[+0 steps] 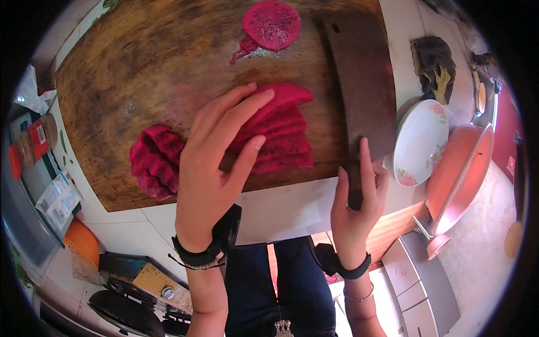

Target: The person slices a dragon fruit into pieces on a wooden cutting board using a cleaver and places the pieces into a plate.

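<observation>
My left hand (214, 164) rests with spread fingers on peeled red dragon fruit slices (284, 139), which lie overlapping on the wooden cutting board (139, 76). Left of that hand sits a crumpled heap of cut dragon fruit or peel (156, 162); the hand partly covers its right side. My right hand (362, 198) is around the handle of a dark, broad-bladed cleaver (366, 84). Its index finger lies along the blade, the thumb on the other side of the handle. The blade appears flat along the board's right side. A round dragon fruit end piece (273, 25) lies at the far edge.
Right of the board are a floral white bowl (421, 143), a pink plastic basin (461, 177) and a dark cloth or glove (436, 67). On the left lie a red-lidded jar (33, 145), a packet (59, 200) and an orange bowl (82, 244). A gas stove (162, 290) holds a black pan (124, 314).
</observation>
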Tool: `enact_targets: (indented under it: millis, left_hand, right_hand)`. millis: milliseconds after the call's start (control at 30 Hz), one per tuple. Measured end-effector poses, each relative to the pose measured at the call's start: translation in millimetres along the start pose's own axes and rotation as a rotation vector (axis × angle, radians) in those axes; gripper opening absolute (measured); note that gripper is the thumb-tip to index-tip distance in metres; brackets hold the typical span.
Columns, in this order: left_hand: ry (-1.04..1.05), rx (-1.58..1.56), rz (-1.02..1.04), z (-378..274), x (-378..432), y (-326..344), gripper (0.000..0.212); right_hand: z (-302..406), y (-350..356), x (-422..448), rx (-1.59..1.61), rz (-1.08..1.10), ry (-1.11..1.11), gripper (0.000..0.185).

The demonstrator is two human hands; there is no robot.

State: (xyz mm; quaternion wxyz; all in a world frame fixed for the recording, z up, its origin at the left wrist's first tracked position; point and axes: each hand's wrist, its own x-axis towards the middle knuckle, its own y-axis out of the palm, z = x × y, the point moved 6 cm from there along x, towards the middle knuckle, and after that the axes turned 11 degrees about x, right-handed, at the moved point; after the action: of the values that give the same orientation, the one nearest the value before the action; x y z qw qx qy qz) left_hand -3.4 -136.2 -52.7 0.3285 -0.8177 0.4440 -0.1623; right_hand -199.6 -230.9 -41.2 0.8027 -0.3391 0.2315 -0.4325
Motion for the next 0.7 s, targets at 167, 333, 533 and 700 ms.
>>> enact_targets:
  millis: [167, 333, 533, 700]
  left_hand:
    - [-0.010, 0.012, -0.027, 1.0, -1.2, -7.5, 0.040]
    - [-0.043, 0.006, -0.034, 0.2, -6.0, -3.9, 0.039]
    - [-0.108, 0.003, -0.083, 6.5, -12.9, -7.3, 0.039]
    - [-0.221, -0.147, -0.175, 8.8, -19.6, -3.1, 0.041]
  right_hand:
    - [3.0, 8.7, 1.8, 0.000, -0.017, 0.009, 0.059]
    - [46.2, -25.2, 27.0, -0.167, 0.039, -0.067, 0.048]
    - [64.5, 33.4, 72.4, 0.165, 0.288, -0.312, 0.036]
    - [65.2, 42.5, 59.5, 0.371, 0.383, -0.222, 0.038]
